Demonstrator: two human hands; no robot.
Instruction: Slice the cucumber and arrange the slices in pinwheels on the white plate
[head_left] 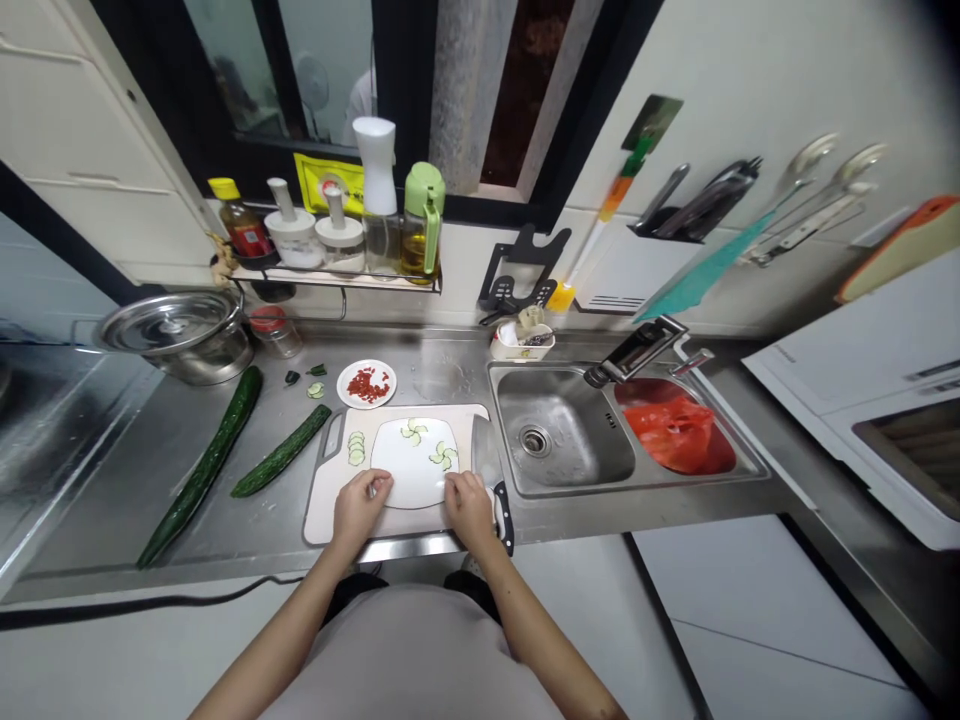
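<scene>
A white square plate (415,462) lies on a pale cutting board (326,500) at the counter's front edge. Two small fans of cucumber slices (442,455) sit on the plate. More slices (356,448) are stacked on the board left of it. My left hand (358,505) rests at the plate's near left corner, fingers curled against its rim. My right hand (469,505) touches the near right corner the same way. A knife (489,470) with a black handle lies along the board's right edge, beside my right hand.
Two long cucumbers (206,465) (283,452) lie left of the board. A small plate of chopped red chilli (367,384) sits behind it. A double sink (566,435) with a red bag (679,432) is on the right. A steel pot (178,335) and a condiment shelf (337,272) stand at the back.
</scene>
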